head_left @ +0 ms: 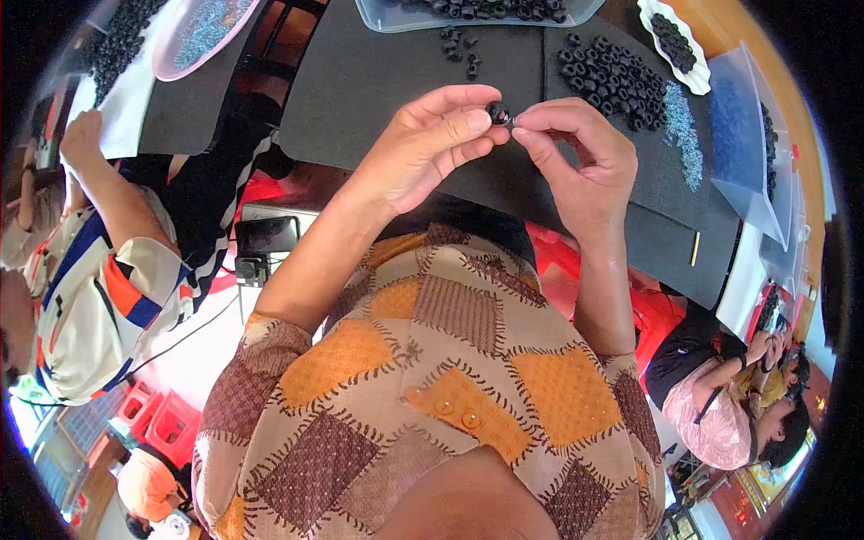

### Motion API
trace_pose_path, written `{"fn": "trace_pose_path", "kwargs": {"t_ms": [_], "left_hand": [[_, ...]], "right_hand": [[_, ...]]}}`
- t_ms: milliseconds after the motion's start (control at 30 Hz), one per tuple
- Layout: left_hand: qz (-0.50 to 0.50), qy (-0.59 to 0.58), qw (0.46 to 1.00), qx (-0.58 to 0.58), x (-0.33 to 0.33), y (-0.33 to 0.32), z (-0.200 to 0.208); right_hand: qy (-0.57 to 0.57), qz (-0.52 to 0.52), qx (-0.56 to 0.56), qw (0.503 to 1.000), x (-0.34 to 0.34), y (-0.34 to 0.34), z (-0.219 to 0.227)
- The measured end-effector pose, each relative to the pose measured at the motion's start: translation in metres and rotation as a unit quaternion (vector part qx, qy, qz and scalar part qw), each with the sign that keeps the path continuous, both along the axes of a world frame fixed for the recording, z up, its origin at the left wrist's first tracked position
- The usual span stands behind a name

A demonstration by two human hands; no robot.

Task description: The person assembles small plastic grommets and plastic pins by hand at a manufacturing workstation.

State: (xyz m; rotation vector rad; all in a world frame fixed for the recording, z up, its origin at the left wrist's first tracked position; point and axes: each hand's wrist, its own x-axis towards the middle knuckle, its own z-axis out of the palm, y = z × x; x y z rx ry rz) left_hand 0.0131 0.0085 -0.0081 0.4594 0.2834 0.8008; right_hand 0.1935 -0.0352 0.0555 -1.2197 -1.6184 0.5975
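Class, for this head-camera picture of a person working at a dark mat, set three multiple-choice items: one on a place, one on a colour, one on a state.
1. Where does the pile of black rings lie?
A. On the dark mat, beyond the right hand
B. In the person's lap
C. On the floor

2. What colour is the small part held between the hands?
A. White
B. Black
C. Yellow

3. How is that part held?
A. Lying loose on the mat
B. Pinched between the fingertips of the left hand and right hand
C. Resting in an open palm

Answers: 1 A, the pile sits on the mat's far right; 2 B, it looks black and glossy; 3 B, both hands' fingertips meet on it above the mat.
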Motion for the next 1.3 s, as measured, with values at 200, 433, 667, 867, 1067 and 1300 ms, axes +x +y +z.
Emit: {"fn": "trace_pose_path", "kwargs": {"t_ms": [200,433,667,867,1067,1300], "left_hand": [[0.066,0.130,0.980,0.138,-0.001,-0.005,-0.002],[0.075,0.179,0.972,0.131,-0.005,-0.005,0.003],[0.076,0.217,0.958,0.173,-0.011,-0.003,0.006],[0.077,0.230,0.955,0.169,-0.013,0.000,0.010],[0.044,0.240,0.952,0.185,-0.019,0.001,0.007],[0.018,0.223,0.958,0.178,-0.028,0.004,0.003]], "right_hand": [[-0.092,0.000,-0.030,0.995,-0.004,-0.003,0.010],[-0.101,-0.002,-0.052,0.994,-0.010,-0.003,0.018],[-0.107,-0.009,-0.067,0.992,-0.014,0.001,0.016],[-0.110,0.010,-0.052,0.992,-0.015,0.007,0.009],[-0.049,0.019,-0.121,0.991,-0.014,0.011,0.001],[-0.016,0.084,-0.157,0.984,-0.001,0.026,-0.004]]}}
